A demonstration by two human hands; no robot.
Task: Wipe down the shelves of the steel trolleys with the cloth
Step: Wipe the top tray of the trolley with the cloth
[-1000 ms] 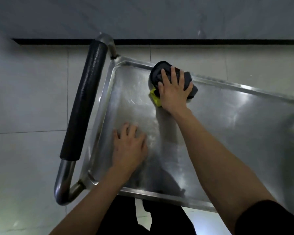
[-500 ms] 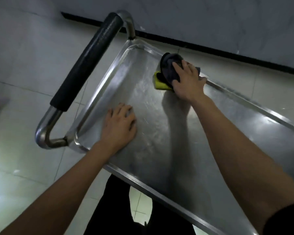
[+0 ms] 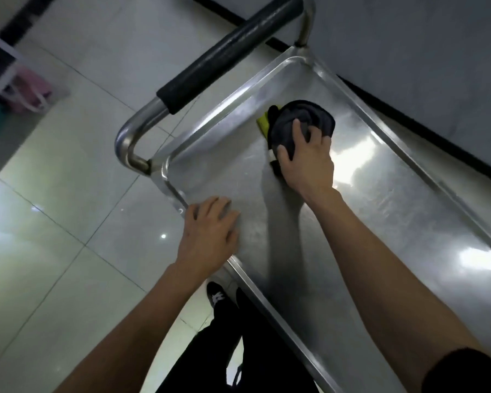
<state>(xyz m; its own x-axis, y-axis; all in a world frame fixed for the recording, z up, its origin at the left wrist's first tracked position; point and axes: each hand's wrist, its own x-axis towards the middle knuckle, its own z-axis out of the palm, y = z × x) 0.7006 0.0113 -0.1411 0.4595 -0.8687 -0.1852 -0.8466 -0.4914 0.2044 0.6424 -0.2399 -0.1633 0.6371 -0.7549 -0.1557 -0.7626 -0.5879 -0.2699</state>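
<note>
I'm dragging the dark cloth (image 3: 301, 124) back from the trolley's handle (image 3: 230, 49) end, right hand (image 3: 306, 160) gripping it bunched. Left hand (image 3: 210, 234) is sliding to the top shelf (image 3: 380, 222) near rim, fingers flat, holding nothing; the handle-end strip is looking done.

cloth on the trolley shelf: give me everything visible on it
The cloth is dark grey, soft-looking fabric, bunched into a rounded wad with a yellow-green part showing at its left edge. It lies on the steel top shelf near the handle end. The right hand grips it from above, fingers curled over it.

The right hand (image 3: 305, 163) has drawn the cloth (image 3: 301, 123) back from the far rim. The left hand (image 3: 210, 234) has slid onto the shelf (image 3: 380, 222)'s near edge.
</note>
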